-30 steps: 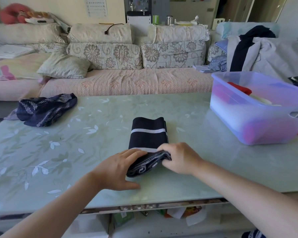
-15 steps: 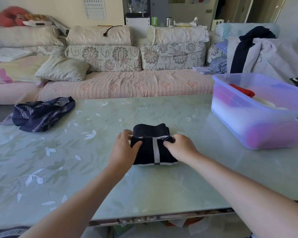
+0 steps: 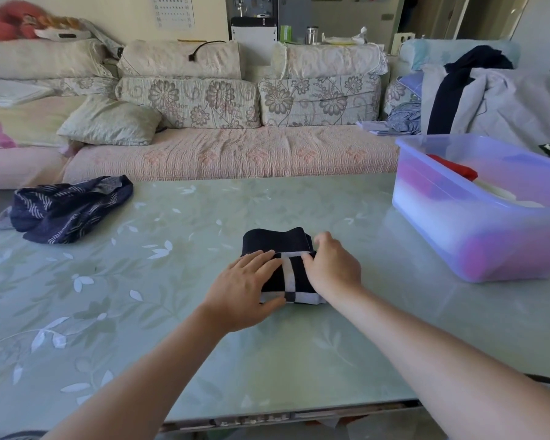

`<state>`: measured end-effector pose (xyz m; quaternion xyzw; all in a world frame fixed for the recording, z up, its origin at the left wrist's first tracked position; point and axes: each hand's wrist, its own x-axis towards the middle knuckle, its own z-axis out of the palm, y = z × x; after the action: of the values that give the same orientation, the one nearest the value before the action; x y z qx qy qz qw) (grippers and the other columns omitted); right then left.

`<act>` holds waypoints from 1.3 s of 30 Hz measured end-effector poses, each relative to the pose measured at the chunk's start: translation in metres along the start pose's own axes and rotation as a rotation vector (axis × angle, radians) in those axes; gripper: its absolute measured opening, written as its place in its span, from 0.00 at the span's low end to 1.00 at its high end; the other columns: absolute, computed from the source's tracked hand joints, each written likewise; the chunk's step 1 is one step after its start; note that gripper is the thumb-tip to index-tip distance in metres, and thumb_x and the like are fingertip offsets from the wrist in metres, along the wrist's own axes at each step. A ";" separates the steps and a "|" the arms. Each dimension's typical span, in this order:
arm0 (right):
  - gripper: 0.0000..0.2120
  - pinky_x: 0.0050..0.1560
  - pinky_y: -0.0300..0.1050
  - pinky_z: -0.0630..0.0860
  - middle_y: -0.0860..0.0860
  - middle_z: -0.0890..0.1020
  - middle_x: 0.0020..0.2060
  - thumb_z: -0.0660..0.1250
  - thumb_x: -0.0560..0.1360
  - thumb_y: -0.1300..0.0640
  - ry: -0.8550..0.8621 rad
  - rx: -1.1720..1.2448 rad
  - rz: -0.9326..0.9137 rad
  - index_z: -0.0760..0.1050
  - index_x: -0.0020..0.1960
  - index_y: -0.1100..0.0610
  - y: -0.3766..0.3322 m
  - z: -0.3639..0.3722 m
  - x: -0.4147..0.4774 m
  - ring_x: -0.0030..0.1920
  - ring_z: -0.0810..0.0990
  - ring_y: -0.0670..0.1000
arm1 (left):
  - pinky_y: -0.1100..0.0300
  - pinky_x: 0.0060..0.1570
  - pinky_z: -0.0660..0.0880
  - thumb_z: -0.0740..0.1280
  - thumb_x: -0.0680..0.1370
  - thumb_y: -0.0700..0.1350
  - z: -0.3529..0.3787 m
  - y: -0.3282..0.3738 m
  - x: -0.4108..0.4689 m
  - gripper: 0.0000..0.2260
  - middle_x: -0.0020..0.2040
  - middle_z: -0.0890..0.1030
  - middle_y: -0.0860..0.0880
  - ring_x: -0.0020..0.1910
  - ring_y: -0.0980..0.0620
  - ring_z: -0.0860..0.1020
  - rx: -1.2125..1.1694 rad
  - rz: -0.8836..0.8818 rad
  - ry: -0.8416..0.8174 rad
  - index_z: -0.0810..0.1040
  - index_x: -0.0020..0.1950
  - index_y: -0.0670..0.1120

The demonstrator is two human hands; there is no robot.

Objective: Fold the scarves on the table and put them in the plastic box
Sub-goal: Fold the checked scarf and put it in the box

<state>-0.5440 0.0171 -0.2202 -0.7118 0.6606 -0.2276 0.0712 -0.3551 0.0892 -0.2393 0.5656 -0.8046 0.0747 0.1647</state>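
- Left hand: fingers straight and released, pressing flat on the left side of the folded scarf.
- Right hand: fingers curled over the scarf's far right edge, thumb on top, grasping it.
- The scarf lies mid-counter.
- Blue scarf: crumpled, far left.
- Box: right, well apart.

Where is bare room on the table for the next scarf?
The table is barest between the crumpled patterned scarf and the folded striped scarf, down to the near left corner. Only a narrower strip lies between that scarf and the plastic box, which crowds the right side.
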 end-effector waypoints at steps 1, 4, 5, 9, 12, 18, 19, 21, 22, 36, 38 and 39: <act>0.10 0.42 0.49 0.72 0.52 0.77 0.52 0.66 0.77 0.54 0.125 -0.035 -0.174 0.73 0.58 0.53 0.001 0.002 0.000 0.49 0.79 0.58 | 0.53 0.72 0.64 0.61 0.73 0.67 0.001 -0.001 0.001 0.34 0.74 0.69 0.51 0.74 0.50 0.66 -0.018 -0.005 -0.010 0.67 0.74 0.50; 0.04 0.43 0.51 0.73 0.50 0.80 0.44 0.66 0.76 0.59 0.356 -0.089 -0.707 0.80 0.47 0.54 0.007 0.009 0.004 0.43 0.79 0.57 | 0.56 0.72 0.65 0.62 0.69 0.68 0.001 -0.006 0.003 0.39 0.74 0.70 0.51 0.73 0.52 0.67 -0.106 -0.016 -0.005 0.67 0.74 0.47; 0.08 0.43 0.52 0.72 0.50 0.80 0.41 0.64 0.78 0.57 0.340 -0.085 -0.793 0.80 0.43 0.55 0.010 0.008 0.002 0.41 0.78 0.57 | 0.58 0.72 0.65 0.63 0.68 0.68 0.001 -0.008 0.003 0.40 0.74 0.70 0.51 0.73 0.52 0.67 -0.134 -0.020 0.001 0.67 0.74 0.47; 0.22 0.55 0.50 0.75 0.50 0.83 0.53 0.65 0.74 0.42 0.054 -0.065 -0.858 0.81 0.57 0.56 0.030 0.009 -0.010 0.54 0.80 0.54 | 0.64 0.66 0.66 0.72 0.67 0.63 -0.003 -0.015 0.004 0.41 0.74 0.67 0.56 0.71 0.55 0.68 -0.210 -0.074 -0.048 0.64 0.75 0.50; 0.34 0.68 0.43 0.70 0.50 0.76 0.69 0.67 0.68 0.43 -0.124 -0.023 -0.769 0.73 0.71 0.56 0.039 0.005 -0.015 0.69 0.73 0.52 | 0.66 0.61 0.67 0.75 0.66 0.57 -0.006 -0.021 0.003 0.40 0.74 0.67 0.58 0.68 0.54 0.71 -0.250 -0.082 -0.076 0.63 0.74 0.51; 0.28 0.50 0.36 0.73 0.44 0.84 0.53 0.70 0.64 0.51 -0.143 0.137 -0.506 0.77 0.64 0.46 0.031 -0.012 -0.015 0.51 0.82 0.50 | 0.68 0.53 0.72 0.75 0.65 0.49 -0.010 -0.022 0.001 0.33 0.63 0.72 0.55 0.56 0.54 0.76 -0.358 -0.054 0.017 0.73 0.68 0.48; 0.25 0.46 0.35 0.71 0.43 0.84 0.46 0.69 0.62 0.49 -0.151 0.186 -0.444 0.78 0.60 0.44 0.031 -0.017 -0.012 0.46 0.81 0.49 | 0.72 0.51 0.70 0.75 0.65 0.49 -0.015 -0.020 0.001 0.30 0.59 0.74 0.56 0.53 0.56 0.77 -0.402 -0.095 0.041 0.74 0.67 0.49; 0.20 0.43 0.36 0.72 0.42 0.83 0.40 0.68 0.61 0.46 -0.217 0.304 -0.305 0.79 0.53 0.41 0.032 -0.028 -0.007 0.42 0.80 0.46 | 0.75 0.46 0.70 0.74 0.68 0.48 -0.024 -0.014 0.003 0.24 0.52 0.78 0.59 0.48 0.61 0.78 -0.543 -0.226 0.066 0.74 0.63 0.52; 0.16 0.41 0.38 0.72 0.42 0.82 0.38 0.67 0.61 0.45 -0.254 0.362 -0.240 0.78 0.49 0.40 0.034 -0.032 -0.004 0.41 0.79 0.46 | 0.73 0.43 0.72 0.74 0.69 0.48 -0.027 -0.011 0.004 0.21 0.49 0.80 0.59 0.46 0.61 0.79 -0.631 -0.298 0.071 0.73 0.60 0.54; 0.19 0.45 0.46 0.69 0.50 0.74 0.54 0.66 0.78 0.42 -0.067 0.241 -0.032 0.67 0.65 0.46 0.011 -0.006 0.029 0.47 0.77 0.54 | 0.56 0.55 0.74 0.72 0.75 0.48 -0.013 -0.013 0.059 0.20 0.61 0.73 0.52 0.57 0.52 0.74 -0.499 -0.583 0.371 0.74 0.65 0.51; 0.15 0.46 0.47 0.72 0.50 0.73 0.59 0.68 0.78 0.46 0.033 0.115 -0.182 0.72 0.63 0.46 0.010 0.000 0.036 0.47 0.78 0.55 | 0.52 0.57 0.74 0.70 0.75 0.36 -0.011 -0.017 0.069 0.17 0.60 0.77 0.50 0.59 0.48 0.74 -0.269 -0.264 0.369 0.79 0.62 0.48; 0.14 0.49 0.49 0.74 0.51 0.74 0.61 0.69 0.77 0.50 0.072 0.072 -0.280 0.75 0.62 0.47 0.010 0.004 0.041 0.50 0.79 0.56 | 0.51 0.58 0.74 0.67 0.74 0.33 -0.007 -0.019 0.072 0.17 0.60 0.80 0.49 0.59 0.46 0.75 -0.189 -0.144 0.329 0.81 0.61 0.47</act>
<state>-0.5505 -0.0244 -0.2180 -0.7854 0.5482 -0.2844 0.0406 -0.3580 0.0211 -0.2085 0.5838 -0.7279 0.0784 0.3510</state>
